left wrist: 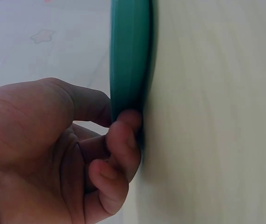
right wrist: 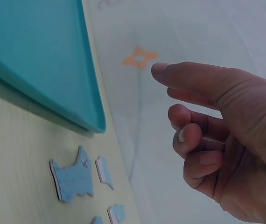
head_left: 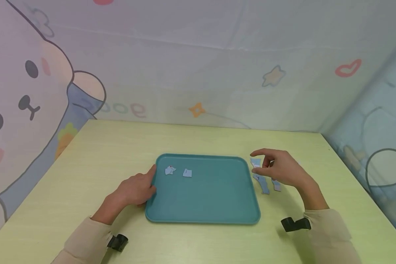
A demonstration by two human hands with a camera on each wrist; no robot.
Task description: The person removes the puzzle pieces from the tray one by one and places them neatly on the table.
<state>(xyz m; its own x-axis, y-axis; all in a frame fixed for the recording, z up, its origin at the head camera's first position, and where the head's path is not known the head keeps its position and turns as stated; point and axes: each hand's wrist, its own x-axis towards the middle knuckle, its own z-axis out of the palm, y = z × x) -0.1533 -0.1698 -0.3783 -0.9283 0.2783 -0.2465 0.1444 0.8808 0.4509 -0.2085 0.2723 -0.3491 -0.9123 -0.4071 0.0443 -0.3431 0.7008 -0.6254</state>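
Note:
A teal tray [head_left: 204, 200] lies on the table. At its left edge my left hand [head_left: 134, 190] grips the rim; in the left wrist view the thumb touches the tray's rim [left wrist: 129, 51] and curled fingers lie against its side. Two small pale-blue pieces [head_left: 187, 173] sit inside, towards the far left. My right hand [head_left: 282, 169] hovers past the tray's right edge, thumb and index finger apart, the other fingers curled, holding nothing. Under it, several irregular blue puzzle-like pieces [head_left: 263, 186] lie on the table, partly hidden by the hand. The right wrist view shows one broad jagged piece [right wrist: 73, 179] near the tray corner.
The pale yellow table [head_left: 118, 143] meets a printed cloth backdrop [head_left: 184, 73] at its far edge. Another cloth [head_left: 382, 139] hangs along the right side. Black wrist straps with cameras [head_left: 295, 224] sit at both cuffs.

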